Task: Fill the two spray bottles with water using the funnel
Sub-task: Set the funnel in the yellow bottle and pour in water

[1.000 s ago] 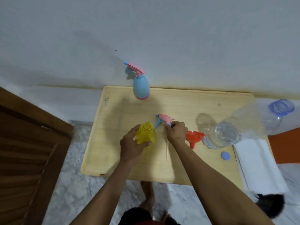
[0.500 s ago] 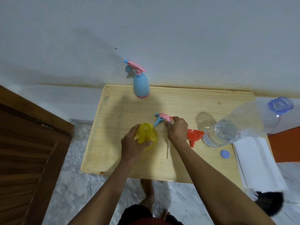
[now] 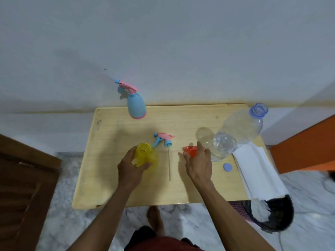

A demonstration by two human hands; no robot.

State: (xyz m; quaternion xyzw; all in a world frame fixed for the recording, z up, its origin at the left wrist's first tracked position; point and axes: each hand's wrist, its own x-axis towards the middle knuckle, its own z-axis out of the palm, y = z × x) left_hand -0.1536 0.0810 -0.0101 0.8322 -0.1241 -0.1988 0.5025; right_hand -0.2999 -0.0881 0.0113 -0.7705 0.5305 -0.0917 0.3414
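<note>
Since the earlier frame the right hand [image 3: 198,163] had left the spray head [image 3: 164,139] lying on the wooden table [image 3: 112,178], fingers spread at the funnel [image 3: 190,151]. Left hand [image 3: 129,169] gripped the yellow bottle [image 3: 145,156]; white wall [image 3: 181,42] beyond.

Bare surface [image 3: 112,160] is lying open at left; water bottle [image 3: 233,134] and funnel [image 3: 190,150] are crowding the right side.

orange funnel [image 3: 190,150] partly behind right hand [image 3: 198,163]
</note>
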